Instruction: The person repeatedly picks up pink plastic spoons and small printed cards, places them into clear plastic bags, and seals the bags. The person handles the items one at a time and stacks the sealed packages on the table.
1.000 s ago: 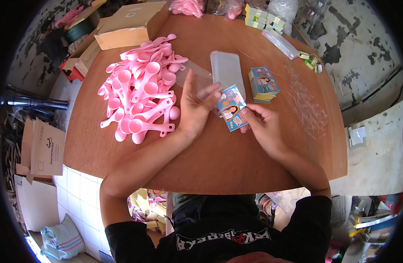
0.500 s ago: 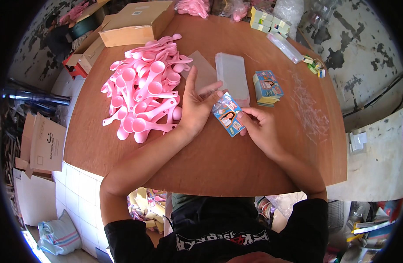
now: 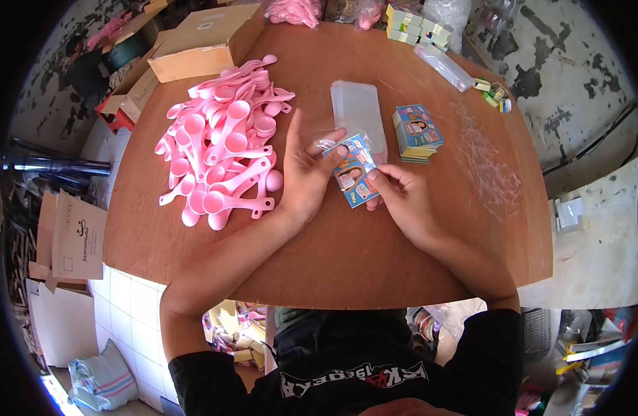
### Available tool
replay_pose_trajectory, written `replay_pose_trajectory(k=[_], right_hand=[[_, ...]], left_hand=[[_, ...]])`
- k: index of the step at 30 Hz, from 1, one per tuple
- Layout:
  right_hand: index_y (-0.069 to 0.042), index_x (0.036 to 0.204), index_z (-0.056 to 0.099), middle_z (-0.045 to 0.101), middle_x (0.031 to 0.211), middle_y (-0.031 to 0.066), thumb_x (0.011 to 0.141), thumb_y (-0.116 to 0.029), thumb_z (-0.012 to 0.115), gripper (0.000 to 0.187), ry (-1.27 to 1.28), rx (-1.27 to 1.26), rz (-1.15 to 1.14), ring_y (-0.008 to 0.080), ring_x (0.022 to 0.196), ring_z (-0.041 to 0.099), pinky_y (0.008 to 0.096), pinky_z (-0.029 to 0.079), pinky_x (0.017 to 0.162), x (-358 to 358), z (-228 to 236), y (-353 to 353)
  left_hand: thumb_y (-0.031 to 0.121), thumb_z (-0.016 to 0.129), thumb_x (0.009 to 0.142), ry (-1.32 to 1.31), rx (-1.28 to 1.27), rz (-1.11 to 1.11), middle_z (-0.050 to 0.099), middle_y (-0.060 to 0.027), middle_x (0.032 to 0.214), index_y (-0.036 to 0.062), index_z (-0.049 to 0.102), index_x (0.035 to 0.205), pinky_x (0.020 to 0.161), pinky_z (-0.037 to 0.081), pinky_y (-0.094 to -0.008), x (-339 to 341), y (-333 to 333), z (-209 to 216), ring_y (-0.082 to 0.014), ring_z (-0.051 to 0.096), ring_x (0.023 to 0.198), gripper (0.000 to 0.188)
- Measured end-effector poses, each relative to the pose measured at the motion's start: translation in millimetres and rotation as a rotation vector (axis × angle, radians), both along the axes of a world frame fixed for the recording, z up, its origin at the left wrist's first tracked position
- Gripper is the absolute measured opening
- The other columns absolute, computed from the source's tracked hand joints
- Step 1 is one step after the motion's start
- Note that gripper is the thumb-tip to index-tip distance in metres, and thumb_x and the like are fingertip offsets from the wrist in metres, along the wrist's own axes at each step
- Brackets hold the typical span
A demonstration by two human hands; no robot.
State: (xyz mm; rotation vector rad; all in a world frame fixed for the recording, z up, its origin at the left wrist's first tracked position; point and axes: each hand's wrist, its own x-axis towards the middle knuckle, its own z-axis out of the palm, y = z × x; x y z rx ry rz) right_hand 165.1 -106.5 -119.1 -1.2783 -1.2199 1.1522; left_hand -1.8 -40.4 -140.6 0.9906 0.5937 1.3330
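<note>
A blue printed card [image 3: 351, 179] is held between my two hands over the table. The thumb of my left hand [image 3: 306, 173] presses on its upper left, with the index finger stretched upward. My right hand [image 3: 407, 201] pinches its lower right edge. Clear plastic film [image 3: 327, 143] shows at the card's upper left, by the left fingers; how it lies around the card is hard to see. Beyond my hands lies a stack of clear plastic bags [image 3: 357, 111]. A pile of similar cards [image 3: 417, 128] sits to the right. Pink measuring spoons [image 3: 222, 132] are heaped at the left.
On the brown table [image 3: 277, 267], a cardboard box [image 3: 208, 41] stands at the far left. Thin clear strips [image 3: 489, 166] lie scattered on the right. Small boxes [image 3: 416, 28] and a clear packet [image 3: 444, 67] are at the far right. A person [image 3: 88, 73] is beyond the table's left side.
A translucent sheet seen beyond my left hand is gone from there, and clear film now shows by the card. My left thumb has moved onto the card. The view has shifted slightly.
</note>
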Motion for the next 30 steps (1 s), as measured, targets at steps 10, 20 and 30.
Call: replay_pose_trajectory(k=[10, 20, 30], right_hand=[[0.005, 0.119, 0.054, 0.067, 0.092, 0.0109, 0.092, -0.008, 0.063, 0.031, 0.105, 0.083, 0.066, 0.0126, 0.072, 0.066, 0.0245, 0.055, 0.066, 0.4, 1.0, 4.0], [0.002, 0.128, 0.038, 0.065, 0.095, 0.014, 0.089, -0.001, 0.064, 0.047, 0.15, 0.149, 0.006, 0.0156, 0.083, 0.067, 0.0276, 0.056, 0.074, -1.3, -4.3, 7.3], [0.002, 0.127, 0.041, 0.064, 0.097, 0.0108, 0.088, 0.002, 0.064, 0.045, 0.123, 0.173, 0.04, 0.015, 0.088, 0.065, 0.0283, 0.055, 0.078, 5.2, -5.5, 7.4]], left_hand=[[-0.006, 0.06, 0.089, 0.006, 0.019, -0.037, 0.066, -0.017, 0.11, 0.0126, 0.0, 0.152, 0.089, 0.055, -0.0334, 1.9, -6.0, 2.0, -0.0201, 0.065, 0.103, 0.089], [-0.008, 0.06, 0.088, 0.025, 0.072, -0.124, 0.059, -0.0183, 0.122, 0.01, -0.005, 0.152, 0.092, 0.054, -0.0363, 4.7, -14.2, -0.7, -0.0227, 0.061, 0.112, 0.093], [-0.002, 0.062, 0.09, -0.072, -0.01, -0.08, 0.062, -0.0199, 0.117, 0.0106, -0.015, 0.15, 0.091, 0.053, -0.0348, -0.4, -10.9, 7.3, -0.023, 0.064, 0.106, 0.098]])
